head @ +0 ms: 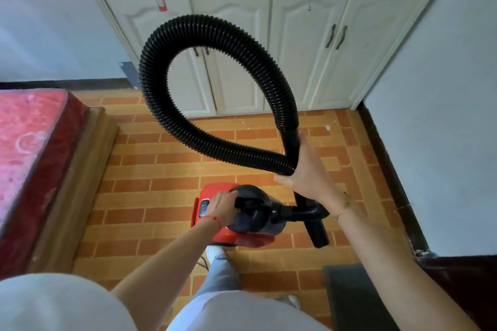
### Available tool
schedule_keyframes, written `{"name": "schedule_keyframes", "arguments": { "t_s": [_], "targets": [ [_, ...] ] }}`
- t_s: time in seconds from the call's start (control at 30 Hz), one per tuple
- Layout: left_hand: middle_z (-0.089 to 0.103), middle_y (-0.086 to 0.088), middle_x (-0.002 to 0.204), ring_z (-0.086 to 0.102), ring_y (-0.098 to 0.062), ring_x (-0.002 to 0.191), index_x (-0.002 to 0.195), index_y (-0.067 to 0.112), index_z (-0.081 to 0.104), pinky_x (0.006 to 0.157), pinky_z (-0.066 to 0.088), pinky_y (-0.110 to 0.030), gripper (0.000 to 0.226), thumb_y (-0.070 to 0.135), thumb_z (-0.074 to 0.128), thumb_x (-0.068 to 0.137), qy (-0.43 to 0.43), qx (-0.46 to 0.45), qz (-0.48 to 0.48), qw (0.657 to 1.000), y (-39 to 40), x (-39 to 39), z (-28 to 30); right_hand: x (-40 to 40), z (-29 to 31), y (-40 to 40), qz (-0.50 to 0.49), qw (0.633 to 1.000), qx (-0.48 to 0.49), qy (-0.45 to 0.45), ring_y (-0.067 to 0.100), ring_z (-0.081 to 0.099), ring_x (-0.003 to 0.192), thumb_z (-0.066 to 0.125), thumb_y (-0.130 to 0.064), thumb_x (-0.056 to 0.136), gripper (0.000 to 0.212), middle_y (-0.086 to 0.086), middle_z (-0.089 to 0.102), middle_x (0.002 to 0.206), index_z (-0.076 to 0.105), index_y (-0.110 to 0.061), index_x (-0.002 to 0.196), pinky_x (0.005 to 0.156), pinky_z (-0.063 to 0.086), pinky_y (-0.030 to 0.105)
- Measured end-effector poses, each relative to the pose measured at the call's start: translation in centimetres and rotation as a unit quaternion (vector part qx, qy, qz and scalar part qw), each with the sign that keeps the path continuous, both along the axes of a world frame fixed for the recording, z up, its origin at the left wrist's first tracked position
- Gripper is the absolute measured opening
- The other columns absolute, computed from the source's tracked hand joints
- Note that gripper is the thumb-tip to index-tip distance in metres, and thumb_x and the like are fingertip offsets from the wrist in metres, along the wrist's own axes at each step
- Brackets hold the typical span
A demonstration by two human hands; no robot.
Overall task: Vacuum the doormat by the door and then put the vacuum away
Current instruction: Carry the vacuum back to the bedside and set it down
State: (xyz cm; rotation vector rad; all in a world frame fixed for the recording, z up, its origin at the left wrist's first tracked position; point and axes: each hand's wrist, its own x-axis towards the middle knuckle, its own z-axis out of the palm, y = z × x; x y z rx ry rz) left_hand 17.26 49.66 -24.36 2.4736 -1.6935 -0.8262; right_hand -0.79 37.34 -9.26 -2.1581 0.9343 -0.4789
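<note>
A red and black canister vacuum [242, 236] hangs just above the brick-patterned floor in front of my legs. My left hand [222, 205] grips its black top handle. A ribbed black hose [188, 35] rises in a big loop from the vacuum's front. My right hand [304, 169] holds the hose's two ends together, with the rigid black tube [317, 234] pointing down below it. A dark grey doormat [355, 295] lies at the lower right, behind the vacuum.
White cabinets [304, 48] with closed double doors stand straight ahead. A bed with a red mattress [29, 148] on a wooden frame fills the left. A white wall [435, 115] with dark skirting bounds the right. A thin cord [203, 263] trails under the vacuum.
</note>
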Motion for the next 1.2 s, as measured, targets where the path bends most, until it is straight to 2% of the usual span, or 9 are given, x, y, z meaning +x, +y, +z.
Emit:
{"name": "schedule_keyframes", "arguments": {
  "t_s": [0.23, 0.47, 0.67, 0.73, 0.83, 0.97, 1.07, 1.13, 1.2],
  "targets": [
    [0.065, -0.018, 0.109, 0.057, -0.039, 0.103, 0.107, 0.006, 0.058, 0.078, 0.041, -0.042, 0.024, 0.017, 0.059, 0.086, -0.004, -0.005, 0.098, 0.995, 2.3, 12.5, 0.0, 15.1, 0.2, -0.4, 0.099, 0.995, -0.002, -0.007, 0.003, 0.052, 0.069, 0.079, -0.025, 0.064, 0.066, -0.009, 0.047, 0.085, 0.040, -0.022, 0.117, 0.056, 0.042, 0.021],
    [0.065, -0.017, 0.107, 0.057, -0.035, 0.103, 0.109, 0.006, 0.059, 0.080, 0.043, -0.041, 0.026, 0.019, 0.063, 0.087, -0.002, -0.028, 0.211, 0.977, 5.3, 23.2, 0.5, 28.9, 0.9, 0.4, 0.192, 0.981, -0.005, 0.004, 0.006, 0.056, 0.069, 0.078, -0.021, 0.066, 0.067, -0.009, 0.050, 0.080, 0.033, -0.031, 0.114, 0.058, 0.050, 0.028],
    [0.065, -0.015, 0.115, 0.059, -0.034, 0.109, 0.121, 0.011, 0.059, 0.087, 0.046, -0.038, 0.038, 0.018, 0.066, 0.084, 0.016, -0.060, 0.322, 0.945, 8.6, 31.0, 1.1, 40.2, 1.5, 1.6, 0.282, 0.959, -0.014, -0.006, 0.001, 0.052, 0.067, 0.079, -0.025, 0.065, 0.065, -0.012, 0.047, 0.079, 0.035, -0.028, 0.112, 0.054, 0.036, 0.017],
    [0.063, -0.014, 0.120, 0.056, -0.033, 0.113, 0.128, 0.013, 0.056, 0.092, 0.045, -0.038, 0.044, 0.019, 0.066, 0.085, 0.010, -0.058, 0.357, 0.932, 9.7, 33.3, 1.2, 43.9, 1.5, 2.2, 0.311, 0.950, -0.015, -0.007, 0.002, 0.054, 0.069, 0.079, -0.024, 0.065, 0.067, -0.009, 0.050, 0.081, 0.036, -0.024, 0.116, 0.054, 0.036, 0.019],
    [0.063, -0.011, 0.122, 0.056, -0.032, 0.114, 0.132, 0.016, 0.053, 0.093, 0.046, -0.038, 0.048, 0.022, 0.065, 0.085, 0.004, -0.054, 0.405, 0.913, 11.5, 36.8, 0.8, 49.5, 1.2, 2.9, 0.353, 0.935, -0.038, -0.009, 0.010, 0.055, 0.071, 0.078, -0.027, 0.062, 0.058, -0.004, 0.051, 0.082, 0.037, -0.023, 0.103, 0.055, 0.039, 0.025],
    [0.065, -0.010, 0.117, 0.059, -0.032, 0.109, 0.128, 0.019, 0.055, 0.089, 0.049, -0.041, 0.046, 0.022, 0.066, 0.083, -0.002, -0.048, 0.463, 0.885, 13.7, 41.9, -0.4, 56.9, 0.2, 4.2, 0.397, 0.917, -0.034, -0.006, 0.010, 0.055, 0.069, 0.079, -0.028, 0.065, 0.057, -0.006, 0.050, 0.082, 0.035, -0.026, 0.101, 0.058, 0.050, 0.033],
    [0.066, -0.012, 0.113, 0.059, -0.034, 0.106, 0.121, 0.015, 0.058, 0.086, 0.048, -0.042, 0.038, 0.021, 0.066, 0.085, 0.002, -0.021, 0.500, 0.866, 14.7, 45.4, -1.2, 62.6, -0.9, 4.9, 0.438, 0.898, -0.028, 0.012, 0.000, 0.055, 0.069, 0.079, -0.026, 0.068, 0.055, -0.005, 0.053, 0.082, 0.035, -0.024, 0.101, 0.055, 0.043, 0.018],
    [0.066, -0.013, 0.112, 0.059, -0.034, 0.104, 0.114, 0.012, 0.059, 0.085, 0.047, -0.042, 0.030, 0.021, 0.065, 0.086, 0.005, -0.004, 0.520, 0.854, 15.2, 47.7, -1.8, 66.4, -1.7, 5.2, 0.464, 0.885, -0.025, 0.028, -0.003, 0.055, 0.065, 0.079, -0.028, 0.068, 0.056, -0.006, 0.054, 0.080, 0.035, -0.024, 0.102, 0.054, 0.046, 0.015],
    [0.066, -0.013, 0.110, 0.059, -0.034, 0.103, 0.109, 0.010, 0.059, 0.084, 0.046, -0.042, 0.025, 0.020, 0.064, 0.086, 0.008, 0.009, 0.544, 0.839, 15.6, 49.9, -2.4, 70.2, -2.6, 5.7, 0.484, 0.874, -0.004, 0.040, 0.002, 0.058, 0.064, 0.078, -0.033, 0.065, 0.057, -0.006, 0.055, 0.079, 0.033, -0.027, 0.101, 0.053, 0.053, 0.028]
  ]
}}
